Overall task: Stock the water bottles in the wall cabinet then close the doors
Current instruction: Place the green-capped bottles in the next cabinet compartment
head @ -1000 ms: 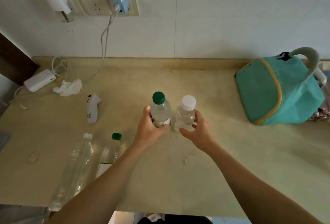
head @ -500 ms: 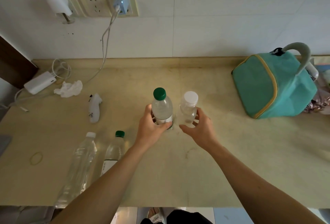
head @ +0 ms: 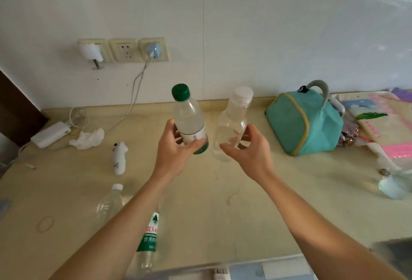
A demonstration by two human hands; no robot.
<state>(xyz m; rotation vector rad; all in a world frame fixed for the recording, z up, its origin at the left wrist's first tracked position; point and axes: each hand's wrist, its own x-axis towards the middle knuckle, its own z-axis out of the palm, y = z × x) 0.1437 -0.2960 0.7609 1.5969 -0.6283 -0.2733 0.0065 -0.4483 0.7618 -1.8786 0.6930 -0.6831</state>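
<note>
Nearest, two bottles (head: pixel 146 244) lie on the counter (head: pixel 223 224), one green label reading 饮用; beyond, left hand (head: pixel 176 152) grips the green-capped bottle (head: pixel 189 121), right hand (head: pixel 249 150) the white-capped bottle (head: pixel 231 128), both now lifted clear since a second ago, presumably bound for the unseen cabinet; its label is illegible.

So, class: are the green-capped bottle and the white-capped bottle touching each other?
Apart. The head view shows the green-capped bottle in the left hand and the white-capped bottle in the right hand, with bare counter showing between them.
</note>
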